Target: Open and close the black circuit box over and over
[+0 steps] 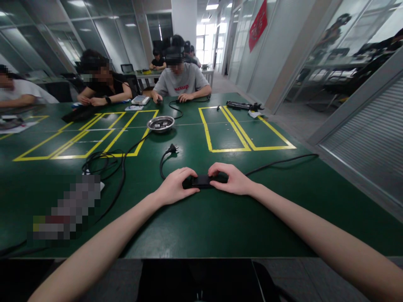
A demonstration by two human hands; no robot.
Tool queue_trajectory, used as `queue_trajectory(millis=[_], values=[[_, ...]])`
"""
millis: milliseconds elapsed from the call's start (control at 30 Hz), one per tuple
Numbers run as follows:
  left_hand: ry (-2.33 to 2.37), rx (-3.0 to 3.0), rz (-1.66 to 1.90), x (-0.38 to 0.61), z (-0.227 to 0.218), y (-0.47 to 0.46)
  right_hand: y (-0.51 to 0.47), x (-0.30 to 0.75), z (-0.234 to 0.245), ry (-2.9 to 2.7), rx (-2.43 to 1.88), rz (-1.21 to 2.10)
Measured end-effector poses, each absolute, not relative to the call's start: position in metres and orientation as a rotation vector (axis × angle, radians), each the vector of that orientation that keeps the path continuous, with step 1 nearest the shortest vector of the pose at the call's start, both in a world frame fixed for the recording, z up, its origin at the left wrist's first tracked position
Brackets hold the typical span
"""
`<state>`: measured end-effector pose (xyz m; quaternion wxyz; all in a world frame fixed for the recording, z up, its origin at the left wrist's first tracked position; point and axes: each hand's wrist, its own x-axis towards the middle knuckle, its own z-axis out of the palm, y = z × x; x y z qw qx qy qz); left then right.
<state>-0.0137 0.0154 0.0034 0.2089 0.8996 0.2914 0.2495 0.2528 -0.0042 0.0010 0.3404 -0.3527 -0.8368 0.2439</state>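
A black power adapter [203, 181] lies on the green table in front of me, held at both ends. My left hand [176, 184] is closed around its left end, thumb on the near side and fingers on the far side. From the other end my right hand [231, 179] grips it the same way. A black cord with a mains plug [172, 149] curls out past my left hand. Beyond my right hand, another black cable [280, 161] runs off toward the right table edge. My fingers partly hide the adapter's ends.
A pixelated object [67, 207] lies at left, beside coiled black cable [105, 161]. Farther back stand a metal bowl [160, 124] with small parts in it and a folded black tripod [242, 105]. Yellow tape [228, 149] marks the green table [195, 230]. Several people sit across from me.
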Motion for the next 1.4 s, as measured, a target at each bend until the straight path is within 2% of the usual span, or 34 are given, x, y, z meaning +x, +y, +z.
queue_trajectory(millis=[200,967,1200,1400], values=[[0.912,2.593,0.596,-0.014,0.003,0.017,-0.005,0.253,0.003,-2.299,-0.915,0.537],[0.820,2.849,0.437,-0.006,0.013,0.009,-0.010,0.243,0.012,-2.683,-0.929,0.180],[0.767,2.916,0.591,-0.008,0.010,0.010,-0.011,0.243,0.010,-2.729,-0.969,-0.113],[0.739,2.980,0.639,-0.008,0.008,0.009,-0.011,0.242,0.009,-2.646,-0.868,-0.145]])
